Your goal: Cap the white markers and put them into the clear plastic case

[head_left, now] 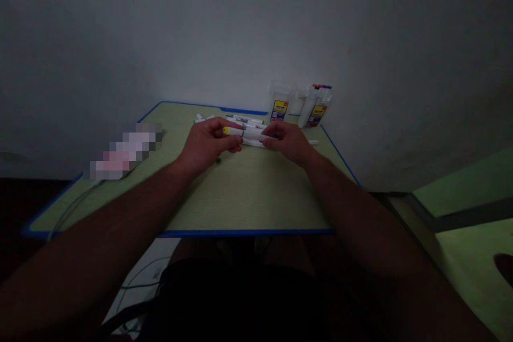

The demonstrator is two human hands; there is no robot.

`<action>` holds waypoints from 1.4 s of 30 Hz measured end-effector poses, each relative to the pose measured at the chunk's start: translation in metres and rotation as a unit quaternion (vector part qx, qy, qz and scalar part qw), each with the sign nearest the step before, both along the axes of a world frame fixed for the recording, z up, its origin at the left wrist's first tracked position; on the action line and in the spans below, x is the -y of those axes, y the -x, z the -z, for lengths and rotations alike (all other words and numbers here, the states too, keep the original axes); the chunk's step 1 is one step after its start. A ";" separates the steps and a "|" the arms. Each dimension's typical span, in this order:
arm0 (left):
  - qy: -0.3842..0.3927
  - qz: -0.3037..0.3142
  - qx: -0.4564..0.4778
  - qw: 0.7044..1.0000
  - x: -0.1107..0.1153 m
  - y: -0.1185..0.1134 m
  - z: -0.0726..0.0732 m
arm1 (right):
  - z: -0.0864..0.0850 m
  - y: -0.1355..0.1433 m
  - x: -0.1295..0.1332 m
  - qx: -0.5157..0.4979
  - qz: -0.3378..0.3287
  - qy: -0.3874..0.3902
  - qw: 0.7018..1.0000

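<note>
While both hands meet over the far half of the bench (248, 192), they share one white pen (253, 132) with a yellow end (226, 130). Take 12 o'clock as away from the person and 6 o'clock as toward the person. The pen is long from 9 o'clock to 3 o'clock, with its right end dipping a tiny bit toward 4. Its yellow end points to 9.

The left hand (200, 144) comes in from 8 o'clock. Its fingers (231, 142) pinch the pen near the yellow end, just beside a dark ring. The right hand (292, 141) comes in from 4 o'clock, and its fingers (274, 128) pinch the plain white end. So neither hand is nearer, as both touch the pen, one at each end. The fingers hide the tip of the right end, so I cannot tell how it looks.

More pens (245, 119) lie at 12 o'clock from the held pen, just past it. Another white pen (312, 142) pokes out past the right hand at 3 o'clock. A clear box (280, 112) stands at 1 o'clock, and a box with bright caps (316, 112) stands beside it at 2. Far off at 9 o'clock, a blurred thing (128, 152) lies near a cord (76, 202).
</note>
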State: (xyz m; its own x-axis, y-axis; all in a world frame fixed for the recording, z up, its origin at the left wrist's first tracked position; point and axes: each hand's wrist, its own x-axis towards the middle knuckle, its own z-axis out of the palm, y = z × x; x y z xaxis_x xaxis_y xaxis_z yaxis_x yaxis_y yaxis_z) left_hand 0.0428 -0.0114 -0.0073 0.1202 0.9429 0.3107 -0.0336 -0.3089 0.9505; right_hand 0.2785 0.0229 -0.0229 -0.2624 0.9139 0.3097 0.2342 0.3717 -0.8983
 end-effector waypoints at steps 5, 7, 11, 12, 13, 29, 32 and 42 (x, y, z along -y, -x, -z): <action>-0.010 -0.024 -0.010 1.000 -0.004 0.002 0.001 | -0.003 -0.001 0.001 -0.008 0.009 -0.012 1.000; -0.007 -0.046 -0.031 0.998 -0.007 0.004 0.003 | -0.007 -0.001 0.004 -0.007 0.024 -0.022 0.999; -0.013 -0.079 -0.109 0.991 -0.013 0.010 0.007 | -0.019 0.002 0.014 0.034 0.069 -0.075 0.994; -0.019 -0.081 -0.127 0.988 -0.014 0.011 0.008 | -0.021 0.004 0.017 0.045 0.073 -0.084 0.993; -0.025 -0.083 -0.142 0.986 -0.014 0.011 0.009 | -0.022 0.005 0.019 0.052 0.073 -0.092 0.992; -0.032 -0.084 -0.173 0.981 -0.015 0.010 0.009 | -0.025 0.014 0.024 0.030 0.029 -0.121 0.992; -0.034 -0.081 -0.173 0.981 -0.015 0.011 0.009 | -0.024 0.013 0.023 0.027 0.031 -0.113 0.993; -0.064 -0.127 -0.182 0.973 -0.008 0.008 0.003 | -0.015 0.004 0.011 0.048 0.060 -0.078 0.994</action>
